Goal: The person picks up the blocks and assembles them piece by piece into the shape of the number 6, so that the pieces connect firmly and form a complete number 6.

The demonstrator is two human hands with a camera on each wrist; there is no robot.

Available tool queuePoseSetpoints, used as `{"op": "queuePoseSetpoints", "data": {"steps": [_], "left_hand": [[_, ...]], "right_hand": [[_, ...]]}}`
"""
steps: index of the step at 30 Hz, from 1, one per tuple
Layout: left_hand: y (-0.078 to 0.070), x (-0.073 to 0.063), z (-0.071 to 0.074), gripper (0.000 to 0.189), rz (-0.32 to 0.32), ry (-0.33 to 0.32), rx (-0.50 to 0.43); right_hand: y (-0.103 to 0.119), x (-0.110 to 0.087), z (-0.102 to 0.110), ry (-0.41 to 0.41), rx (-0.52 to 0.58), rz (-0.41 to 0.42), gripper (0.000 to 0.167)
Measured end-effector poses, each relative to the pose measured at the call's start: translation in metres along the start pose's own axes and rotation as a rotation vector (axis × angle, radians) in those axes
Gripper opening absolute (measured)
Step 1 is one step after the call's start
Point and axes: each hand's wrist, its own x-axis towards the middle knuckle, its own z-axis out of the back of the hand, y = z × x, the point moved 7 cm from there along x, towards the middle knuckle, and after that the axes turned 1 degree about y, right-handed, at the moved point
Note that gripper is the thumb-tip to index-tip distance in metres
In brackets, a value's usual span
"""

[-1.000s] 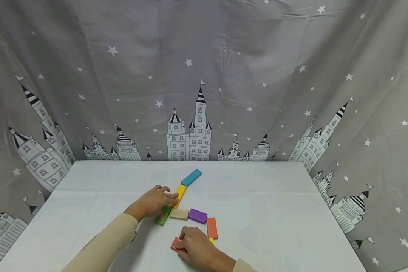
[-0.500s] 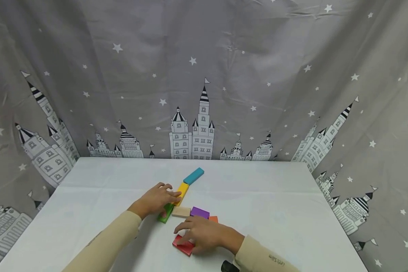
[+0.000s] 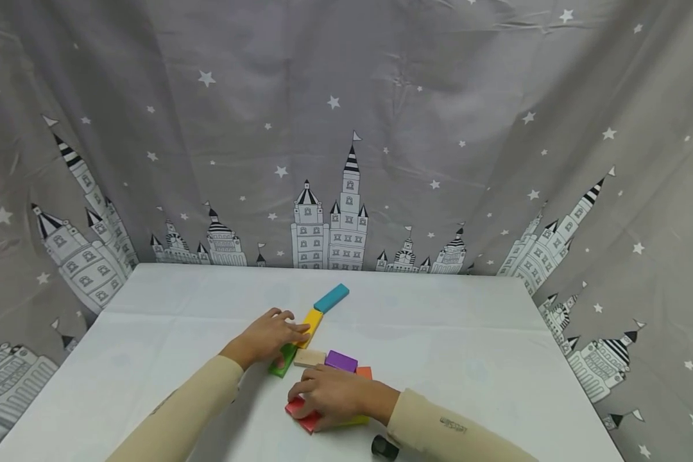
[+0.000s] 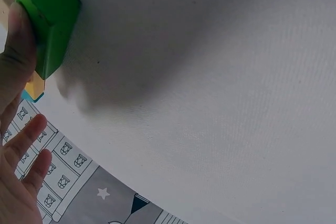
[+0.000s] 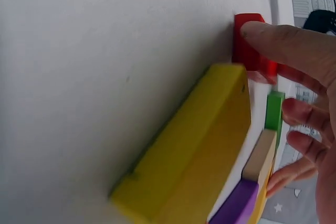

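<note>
My right hand [image 3: 330, 393] pinches a red block [image 3: 304, 416] at the near middle of the table. In the right wrist view the thumb lies on the red block [image 5: 247, 45], just past the end of a yellow block [image 5: 194, 150]. Farther back my left hand [image 3: 268, 337] rests over a row of blocks, its thumb on a green block [image 4: 47, 19] and its fingers reaching over an orange-yellow block [image 3: 313, 319]. A plain wooden block [image 3: 309, 358], a purple block [image 3: 341, 360] and an orange block [image 3: 364, 372] run on from there; my right hand partly hides the orange one.
A blue block [image 3: 332, 298] continues the row at the back. The blocks lie on a white table [image 3: 468, 359]. Behind it hangs a grey curtain [image 3: 468, 83] printed with castles and stars. A black wrist device [image 3: 384, 447] shows beneath the right sleeve.
My right hand has shifted from pinching the red block, to looser fingers over it, to pinching it again; the block turned and moved slightly. The left hand stays put while the view drifts slightly.
</note>
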Motion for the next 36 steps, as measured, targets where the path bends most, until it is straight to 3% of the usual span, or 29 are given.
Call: {"op": "queuePoseSetpoints", "data": {"steps": [8, 22, 36], "left_hand": [[-0.002, -0.003, 0.001, 0.069, -0.004, -0.003, 0.032], [-0.002, -0.003, 0.001, 0.066, -0.012, 0.010, 0.024], [0.000, -0.001, -0.001, 0.059, -0.036, -0.010, 0.074]], "right_hand": [[0.001, 0.021, -0.001, -0.010, -0.014, -0.041, 0.036], [0.001, 0.044, 0.000, -0.047, -0.001, -0.186, 0.034], [0.006, 0.055, 0.000, -0.062, -0.079, -0.335, 0.039]]}}
